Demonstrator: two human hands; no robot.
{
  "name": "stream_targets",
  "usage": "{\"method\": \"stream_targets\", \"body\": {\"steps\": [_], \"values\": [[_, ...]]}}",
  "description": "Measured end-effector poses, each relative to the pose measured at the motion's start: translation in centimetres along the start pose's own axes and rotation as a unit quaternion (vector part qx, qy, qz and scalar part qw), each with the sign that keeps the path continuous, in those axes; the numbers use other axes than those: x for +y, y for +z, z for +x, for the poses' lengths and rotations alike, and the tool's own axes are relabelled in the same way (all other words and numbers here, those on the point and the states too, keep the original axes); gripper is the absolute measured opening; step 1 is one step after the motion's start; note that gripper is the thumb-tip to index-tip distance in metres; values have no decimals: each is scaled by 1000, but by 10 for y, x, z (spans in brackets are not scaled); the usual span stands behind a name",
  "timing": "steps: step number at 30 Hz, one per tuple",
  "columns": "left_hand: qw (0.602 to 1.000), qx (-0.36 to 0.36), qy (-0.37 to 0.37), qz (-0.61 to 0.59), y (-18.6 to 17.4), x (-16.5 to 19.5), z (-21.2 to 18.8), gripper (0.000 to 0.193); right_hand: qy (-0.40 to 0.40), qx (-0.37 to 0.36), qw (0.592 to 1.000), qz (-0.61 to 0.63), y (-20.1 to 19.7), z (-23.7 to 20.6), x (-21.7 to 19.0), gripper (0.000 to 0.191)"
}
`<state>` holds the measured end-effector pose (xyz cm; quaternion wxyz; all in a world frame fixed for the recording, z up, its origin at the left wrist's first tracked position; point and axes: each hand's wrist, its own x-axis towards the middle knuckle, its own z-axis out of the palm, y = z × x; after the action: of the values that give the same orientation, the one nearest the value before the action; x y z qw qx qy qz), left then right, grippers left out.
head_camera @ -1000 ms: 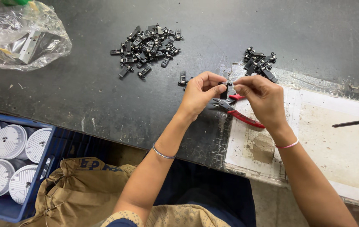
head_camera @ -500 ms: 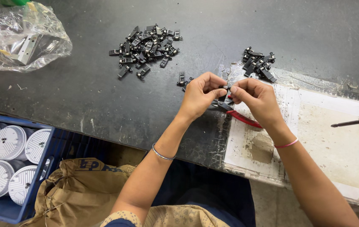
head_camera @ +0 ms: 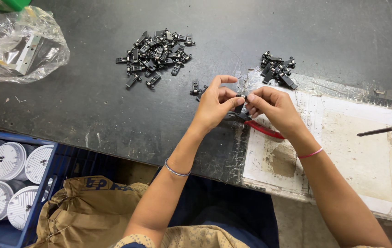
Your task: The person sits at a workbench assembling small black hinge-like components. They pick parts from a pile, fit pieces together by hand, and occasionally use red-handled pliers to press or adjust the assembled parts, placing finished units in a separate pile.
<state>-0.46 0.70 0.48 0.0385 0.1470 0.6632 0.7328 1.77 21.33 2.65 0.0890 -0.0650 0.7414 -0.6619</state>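
The dark workbench [head_camera: 90, 115] is the frame for everything here, and its near edge runs just below the wrists, so anything dropped toward the person would likely roll off into the lap or the brown paper sack [head_camera: 85, 206] below that edge. Left of the sack, under the bench edge, a blue crate [head_camera: 44, 183] holds white round discs [head_camera: 5, 160]. On the bench's right part lies a worn white sheet [head_camera: 366, 151]; a drill tip [head_camera: 391, 127] juts over it from the right and could snag a sweeping right arm.

The open stretch of bench left of the hands gives the freest room. The big heap of black clips [head_camera: 157, 53] lies toward the far side; a smaller heap [head_camera: 278, 71] lies right of it.

Left hand [head_camera: 214, 103] and right hand [head_camera: 272, 108] both pinch one small black clip [head_camera: 241, 98] between fingertips, above red-handled pliers [head_camera: 262, 129]. A slip could flick it away.
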Motion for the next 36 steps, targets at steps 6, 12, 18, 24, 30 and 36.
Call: {"method": "stream_targets", "body": {"steps": [6,12,18,24,30,36], "values": [[992,120,37,20,-6,-3,4,43,32,91,995,27,-26,14,17,22],[958,269,95,24,-29,-4,8,26,45,226,953,194,-66,17,21,28],[928,356,91,62,-51,-2,5,21,18,209,970,121,-48,11,10,28],[900,329,76,277,-52,0,-2,21,-10,162,984,79,-29,5,-2,23],[847,275,9,456,-41,-7,-5,28,-52,141,988,45,-21,0,-6,20],[823,263,55,500,-38,-13,-5,26,-64,131,989,35,-19,-2,-7,19]]}}
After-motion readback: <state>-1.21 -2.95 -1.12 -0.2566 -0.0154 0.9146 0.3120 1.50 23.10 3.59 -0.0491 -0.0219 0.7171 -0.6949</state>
